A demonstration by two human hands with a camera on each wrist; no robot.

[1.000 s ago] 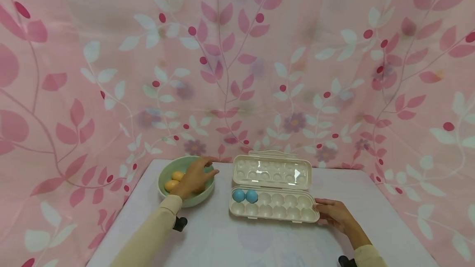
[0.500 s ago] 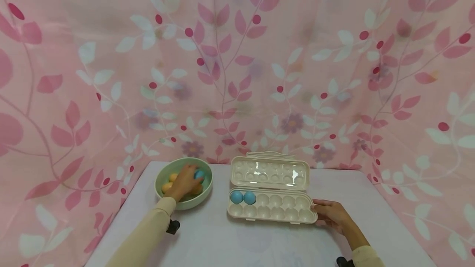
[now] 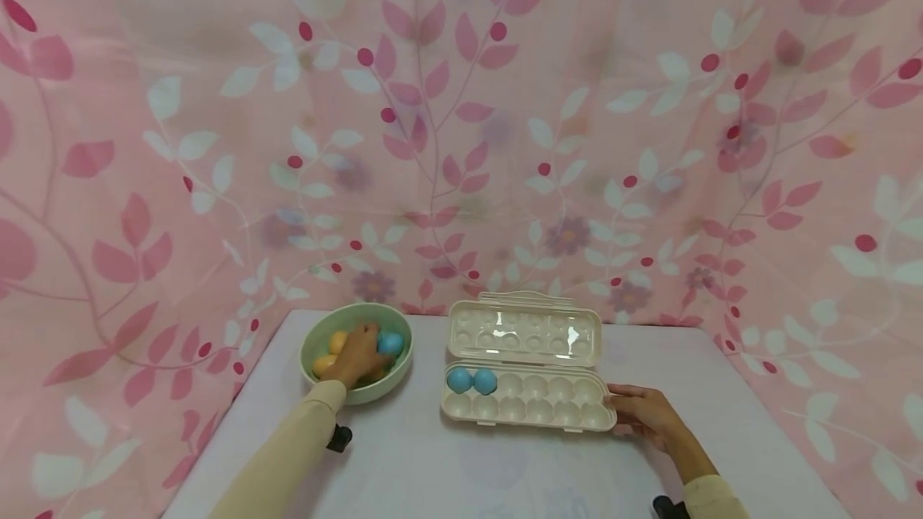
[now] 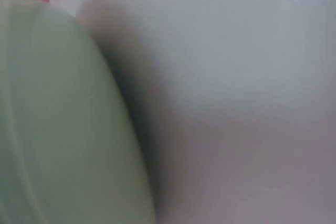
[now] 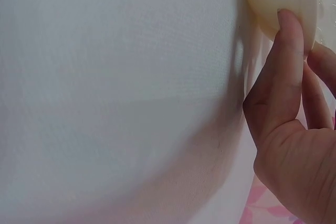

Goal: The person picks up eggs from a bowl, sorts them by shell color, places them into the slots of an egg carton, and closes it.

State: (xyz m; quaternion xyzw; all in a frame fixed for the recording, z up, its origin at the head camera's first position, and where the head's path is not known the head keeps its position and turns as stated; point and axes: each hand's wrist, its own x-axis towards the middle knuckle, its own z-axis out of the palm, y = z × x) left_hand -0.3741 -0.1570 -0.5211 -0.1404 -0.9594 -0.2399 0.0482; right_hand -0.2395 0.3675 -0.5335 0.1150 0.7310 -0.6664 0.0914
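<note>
Blue rounded egg (image 3: pixel 392 343) sits in pale-green round bowl (image 3: pixel 369 314), left of cream plastic carton (image 3: pixel 535 388). Likely pick step: your left hand (image 3: pixel 358 358) is beside it, grip unclear; right hand (image 3: pixel 646 415) pinches carton. Firm grip next, probably.

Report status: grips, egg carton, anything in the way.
Left grip in green bowl, beside a blue ball, hold unclear. Right grip pinching right end of egg carton. Two blue balls seated in back row. Lid folded open, not in the way.
</note>
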